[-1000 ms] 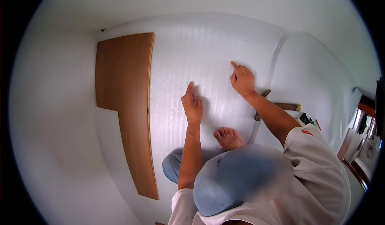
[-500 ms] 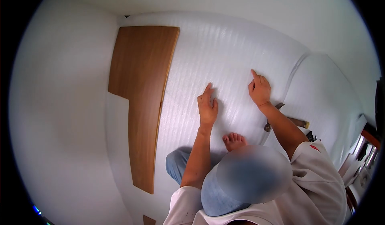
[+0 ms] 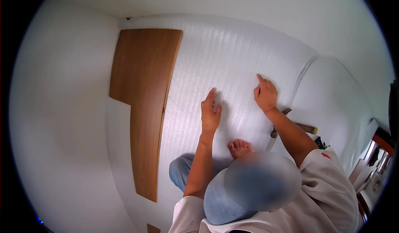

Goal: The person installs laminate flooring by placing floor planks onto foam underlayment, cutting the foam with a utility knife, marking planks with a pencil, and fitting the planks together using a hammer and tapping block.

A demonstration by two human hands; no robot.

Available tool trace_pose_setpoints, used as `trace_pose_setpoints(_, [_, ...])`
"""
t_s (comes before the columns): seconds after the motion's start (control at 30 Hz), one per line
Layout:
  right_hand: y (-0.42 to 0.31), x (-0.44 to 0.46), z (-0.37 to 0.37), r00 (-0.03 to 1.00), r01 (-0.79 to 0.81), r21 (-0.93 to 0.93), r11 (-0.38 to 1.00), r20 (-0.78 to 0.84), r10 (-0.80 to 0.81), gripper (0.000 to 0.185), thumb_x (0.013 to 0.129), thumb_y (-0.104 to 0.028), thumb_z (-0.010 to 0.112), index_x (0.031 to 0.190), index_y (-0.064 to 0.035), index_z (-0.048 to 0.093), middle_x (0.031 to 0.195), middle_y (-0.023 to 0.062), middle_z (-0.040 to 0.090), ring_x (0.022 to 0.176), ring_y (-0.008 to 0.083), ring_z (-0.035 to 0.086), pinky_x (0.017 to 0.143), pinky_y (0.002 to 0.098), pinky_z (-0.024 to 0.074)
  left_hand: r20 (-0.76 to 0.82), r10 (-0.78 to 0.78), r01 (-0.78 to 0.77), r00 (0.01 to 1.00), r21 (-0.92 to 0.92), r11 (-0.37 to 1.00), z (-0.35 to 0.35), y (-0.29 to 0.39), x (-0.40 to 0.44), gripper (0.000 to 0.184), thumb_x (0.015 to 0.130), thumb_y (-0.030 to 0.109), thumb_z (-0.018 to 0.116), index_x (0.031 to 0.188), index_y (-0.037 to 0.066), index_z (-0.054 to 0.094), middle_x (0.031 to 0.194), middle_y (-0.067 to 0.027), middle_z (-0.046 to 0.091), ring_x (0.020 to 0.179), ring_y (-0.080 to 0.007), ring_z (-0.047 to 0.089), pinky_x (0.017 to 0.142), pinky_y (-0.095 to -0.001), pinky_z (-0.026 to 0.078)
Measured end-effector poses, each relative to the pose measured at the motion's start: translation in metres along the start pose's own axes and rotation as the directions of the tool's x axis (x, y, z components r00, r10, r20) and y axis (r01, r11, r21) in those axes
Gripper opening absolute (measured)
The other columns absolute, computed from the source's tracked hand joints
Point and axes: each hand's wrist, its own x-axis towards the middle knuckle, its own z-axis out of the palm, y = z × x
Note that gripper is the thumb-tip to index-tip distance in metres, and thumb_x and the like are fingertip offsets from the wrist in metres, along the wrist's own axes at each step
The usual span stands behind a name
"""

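White ribbed foam underlay (image 3: 232, 58) covers the floor in front of me. My left hand (image 3: 211, 113) is held over it, fingers apart and nothing in them. Farther right, my right hand (image 3: 266, 93) has its index finger stretched out and the others partly bent; it holds nothing. Whether its fingertip touches the foam I cannot tell. A hammer (image 3: 307, 128) lies on the underlay beneath my right forearm, which hides part of it. Left of my left hand, wood-look flooring planks (image 3: 147, 66) lie along the wall, with a stepped edge at their left side.
White walls (image 3: 62, 91) rise at the left and at the far side. My bare foot (image 3: 240, 148) rests on the underlay below my hands. A seam runs through the foam at the right. Another brown piece (image 3: 153, 228) shows at the bottom edge. Blurred household items stand at far right.
My left hand has shifted slightly left, its fingers a little straighter. The right hand keeps nearly the same pointing pose. The whole view has moved slightly.
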Motion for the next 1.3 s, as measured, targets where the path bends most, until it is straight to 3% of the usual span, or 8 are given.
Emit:
trace_pose_setpoints(0.07, [0.000, 0.000, 0.001, 1.000, 0.000, 0.003, 1.000, -0.002, 0.000, 0.044, 0.081, -0.005, 0.060, 0.125, -0.0046, 0.065, 0.085, 0.0095, 0.062, 0.080, 0.0278, 0.061, 0.075, 0.0389, 0.0535, 0.005, -0.009, 0.009, 1.000, -0.017, 1.000, -0.005, 0.004, 0.004, 0.062, 0.086, -0.003, 0.065, 0.146, 0.007, 0.051, 0.126, -0.0099, 0.067, 0.092, -0.0244, 0.058, 0.083, -0.0348, 0.051])
trace_pose_setpoints(0.17, [0.000, 0.000, 0.000, 1.000, 0.002, 0.002, 1.000, -0.007, -0.002, 0.045, 0.081, -0.005, 0.060, 0.125, -0.0047, 0.065, 0.084, 0.0092, 0.062, 0.080, 0.0276, 0.061, 0.075, 0.0387, 0.0534, 0.128, -0.285, 0.282, 0.950, 0.043, 0.959, -0.019, 0.029, 0.014, 0.054, 0.093, 0.004, 0.064, 0.145, 0.005, 0.050, 0.119, -0.0100, 0.069, 0.088, -0.0206, 0.063, 0.081, -0.0331, 0.053])
trace_pose_setpoints(0.27, [0.001, 0.000, 0.000, 1.000, 0.007, 0.001, 1.000, -0.003, -0.007, 0.044, 0.081, -0.005, 0.060, 0.125, -0.0045, 0.065, 0.084, 0.0090, 0.062, 0.078, 0.0274, 0.060, 0.074, 0.0387, 0.0531, 0.035, -0.231, 0.226, 0.972, -0.377, 0.898, -0.040, 0.068, 0.028, 0.045, 0.100, 0.009, 0.061, 0.143, 0.000, 0.050, 0.106, -0.0059, 0.068, 0.096, -0.0128, 0.064, 0.086, -0.0278, 0.052])
trace_pose_setpoints(0.43, [0.002, -0.001, 0.003, 1.000, 0.026, 0.016, 1.000, -0.008, -0.026, 0.044, 0.082, -0.005, 0.060, 0.126, -0.0031, 0.064, 0.083, 0.0089, 0.061, 0.075, 0.0273, 0.059, 0.071, 0.0392, 0.0525, -0.026, 0.200, -0.157, 0.979, -0.720, 0.676, -0.128, 0.192, 0.016, 0.034, 0.098, 0.008, 0.060, 0.128, -0.007, 0.058, 0.073, -0.0032, 0.057, 0.064, -0.0104, 0.051, 0.057, -0.0274, 0.040])
trace_pose_setpoints(0.47, [0.002, -0.003, 0.006, 1.000, 0.028, 0.014, 0.999, 0.000, -0.028, 0.044, 0.082, -0.004, 0.061, 0.126, -0.0026, 0.064, 0.083, 0.0089, 0.061, 0.075, 0.0273, 0.059, 0.070, 0.0393, 0.0522, -0.120, 0.390, -0.325, 0.913, -0.792, 0.517, -0.139, 0.212, 0.010, 0.027, 0.098, 0.009, 0.058, 0.120, -0.008, 0.059, 0.063, -0.0032, 0.053, 0.057, -0.0123, 0.048, 0.049, -0.0293, 0.036])
trace_pose_setpoints(0.5, [0.004, -0.004, 0.005, 1.000, 0.026, 0.000, 1.000, 0.008, -0.026, 0.044, 0.082, -0.004, 0.061, 0.126, -0.0022, 0.063, 0.082, 0.0089, 0.061, 0.074, 0.0273, 0.058, 0.069, 0.0394, 0.0520, -0.149, 0.447, -0.332, 0.882, -0.870, 0.365, -0.151, 0.239, 0.007, 0.015, 0.091, 0.005, 0.067, 0.103, -0.003, 0.067, 0.063, -0.0049, 0.053, 0.053, -0.0137, 0.045, 0.049, -0.0285, 0.036])
trace_pose_setpoints(0.63, [0.005, 0.001, 0.000, 0.999, 0.026, 0.006, 1.000, 0.024, -0.026, 0.044, 0.081, -0.004, 0.061, 0.125, -0.0025, 0.064, 0.082, 0.0086, 0.061, 0.073, 0.0258, 0.058, 0.069, 0.0388, 0.0520, -0.117, 0.681, -0.176, 0.723, -0.984, 0.018, -0.163, 0.288, 0.006, 0.014, 0.091, 0.005, 0.067, 0.103, -0.002, 0.066, 0.063, -0.0052, 0.054, 0.053, -0.0140, 0.046, 0.049, -0.0283, 0.037])
trace_pose_setpoints(1.3, [0.002, -0.003, 0.003, 1.000, 0.011, 0.004, 1.000, 0.001, -0.011, 0.042, 0.081, -0.003, 0.061, 0.123, -0.0031, 0.066, 0.081, 0.0077, 0.062, 0.075, 0.0254, 0.060, 0.071, 0.0378, 0.0526, 0.042, 0.757, 0.046, 0.652, -0.999, 0.016, -0.160, 0.286, 0.005, 0.014, 0.090, 0.006, 0.070, 0.101, 0.002, 0.062, 0.065, -0.0070, 0.059, 0.053, -0.0159, 0.052, 0.048, -0.0275, 0.040])
